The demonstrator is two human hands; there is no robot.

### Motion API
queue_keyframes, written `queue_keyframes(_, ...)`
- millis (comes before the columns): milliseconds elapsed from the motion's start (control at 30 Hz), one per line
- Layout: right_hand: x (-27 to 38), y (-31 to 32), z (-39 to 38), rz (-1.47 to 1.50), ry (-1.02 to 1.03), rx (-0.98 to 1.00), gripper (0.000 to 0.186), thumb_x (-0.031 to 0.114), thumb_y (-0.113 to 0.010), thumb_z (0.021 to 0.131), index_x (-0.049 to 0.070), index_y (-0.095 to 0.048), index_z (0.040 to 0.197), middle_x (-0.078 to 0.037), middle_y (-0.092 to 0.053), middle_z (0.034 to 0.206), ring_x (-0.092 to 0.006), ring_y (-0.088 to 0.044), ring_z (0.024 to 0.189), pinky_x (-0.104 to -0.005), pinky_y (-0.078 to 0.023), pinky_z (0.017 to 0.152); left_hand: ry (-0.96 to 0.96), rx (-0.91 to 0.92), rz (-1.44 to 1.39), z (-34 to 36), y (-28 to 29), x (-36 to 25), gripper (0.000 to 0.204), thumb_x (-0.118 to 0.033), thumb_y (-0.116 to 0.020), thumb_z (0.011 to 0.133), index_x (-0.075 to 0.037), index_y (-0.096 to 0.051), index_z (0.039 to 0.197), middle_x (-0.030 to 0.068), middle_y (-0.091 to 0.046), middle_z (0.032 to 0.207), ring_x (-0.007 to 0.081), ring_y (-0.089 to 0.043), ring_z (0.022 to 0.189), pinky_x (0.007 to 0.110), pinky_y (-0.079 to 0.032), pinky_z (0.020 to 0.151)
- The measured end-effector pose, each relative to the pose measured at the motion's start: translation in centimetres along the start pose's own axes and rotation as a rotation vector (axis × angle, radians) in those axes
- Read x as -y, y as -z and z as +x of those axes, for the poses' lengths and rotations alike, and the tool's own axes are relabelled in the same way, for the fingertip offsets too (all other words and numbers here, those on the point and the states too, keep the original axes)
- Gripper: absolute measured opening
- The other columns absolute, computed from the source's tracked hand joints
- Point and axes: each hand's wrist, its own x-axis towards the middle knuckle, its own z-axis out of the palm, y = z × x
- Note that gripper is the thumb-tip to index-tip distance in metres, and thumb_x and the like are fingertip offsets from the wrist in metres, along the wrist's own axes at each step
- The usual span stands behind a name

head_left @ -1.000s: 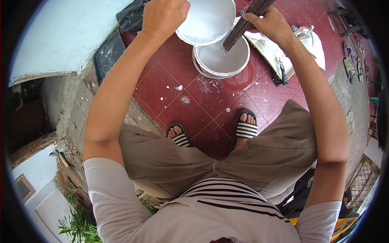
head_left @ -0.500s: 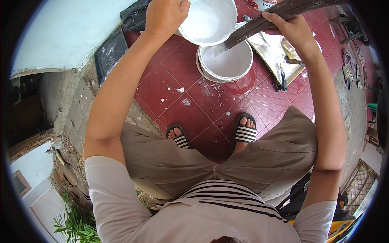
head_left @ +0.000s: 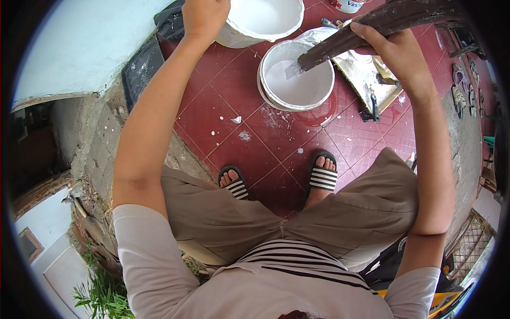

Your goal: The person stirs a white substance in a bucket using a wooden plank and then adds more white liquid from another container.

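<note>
At the top, my left hand (head_left: 206, 18) is closed at the left edge of a white paint bucket (head_left: 241, 38), which holds white paint. Its fingertips are partly hidden at the picture's edge. My right hand (head_left: 396, 50) grips a long dark wooden stick (head_left: 345, 43), thumb on top. The stick's white-smeared lower end reaches over and into a second white bucket (head_left: 297, 102). This one stands on the floor just nearer to me, with white paint inside.
Right of the buckets lies a paint-smeared tray (head_left: 390, 95) with brushes and a dark-handled tool (head_left: 375, 108). Another paint tub (head_left: 348, 5) stands at the top. White spatters mark the red tiled floor (head_left: 265, 138). A black panel (head_left: 142, 72) leans by the wall; sandals (head_left: 459, 90) lie at right.
My left hand and the upper bucket have shifted left and away from the lower bucket, whose opening shows more. My right hand and the stick have come slightly nearer to me.
</note>
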Motion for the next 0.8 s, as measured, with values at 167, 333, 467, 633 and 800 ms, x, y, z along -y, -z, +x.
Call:
queue_keyframes(167, -2.2, -0.1, 1.1, -0.159, 0.119, -0.010, 0.033, 0.021, -0.074, 0.094, -0.006, -0.070, 0.113, -0.014, -0.076, 0.098, -0.0211, -0.076, 0.089, -0.0327, -0.062, 0.079, 0.166, 0.006, -0.023, 0.1, -3.3, 2.5, 0.033, -0.014, -0.062, 0.089, -0.002, -0.070, 0.118, 0.0266, -0.071, 0.112, 0.0427, -0.068, 0.106, 0.048, -0.053, 0.094)
queue_keyframes(333, -3.3, -0.6, 1.9, -0.100, 0.021, 0.018, 0.032, 0.018, -0.074, 0.094, -0.005, -0.068, 0.114, -0.014, -0.076, 0.098, -0.0189, -0.075, 0.084, -0.0305, -0.061, 0.076, 0.406, 0.080, -0.016, -0.2, -7.0, 4.8, 0.044, -0.022, -0.067, 0.086, -0.002, -0.069, 0.124, 0.0071, -0.069, 0.088, 0.0240, -0.068, 0.075, 0.037, -0.055, 0.073)
queue_keyframes(467, -4.4, -0.6, 2.6, -0.110, -0.032, 0.014, 0.028, 0.018, -0.074, 0.093, -0.004, -0.072, 0.108, -0.013, -0.076, 0.093, -0.0168, -0.074, 0.081, -0.0302, -0.059, 0.074, 0.506, 0.072, -0.103, -0.8, -9.6, 4.9, 0.047, -0.026, -0.065, 0.084, 0.004, -0.065, 0.121, 0.0189, -0.074, 0.090, 0.0363, -0.072, 0.089, 0.044, -0.054, 0.089)
queue_keyframes(633, -4.4, -0.9, 2.8, -0.145, -0.089, 0.084, 0.021, 0.011, -0.073, 0.096, -0.003, -0.071, 0.112, -0.009, -0.074, 0.097, -0.0161, -0.072, 0.089, -0.0301, -0.060, 0.079, 0.591, 0.059, -0.186, -1.7, -12.5, 6.1, 0.044, -0.024, -0.065, 0.085, 0.004, -0.062, 0.120, 0.0202, -0.073, 0.093, 0.0363, -0.072, 0.091, 0.043, -0.054, 0.087)
queue_keyframes(800, -4.1, -0.9, 2.3, -0.231, -0.022, 0.122, 0.021, 0.010, -0.072, 0.097, -0.001, -0.071, 0.115, -0.007, -0.073, 0.099, -0.0134, -0.068, 0.089, -0.0289, -0.056, 0.080, 0.775, 0.041, -0.320, -3.0, -14.8, 9.0, 0.043, -0.021, -0.066, 0.086, 0.004, -0.056, 0.120, 0.0201, -0.072, 0.098, 0.0335, -0.071, 0.093, 0.042, -0.053, 0.088)
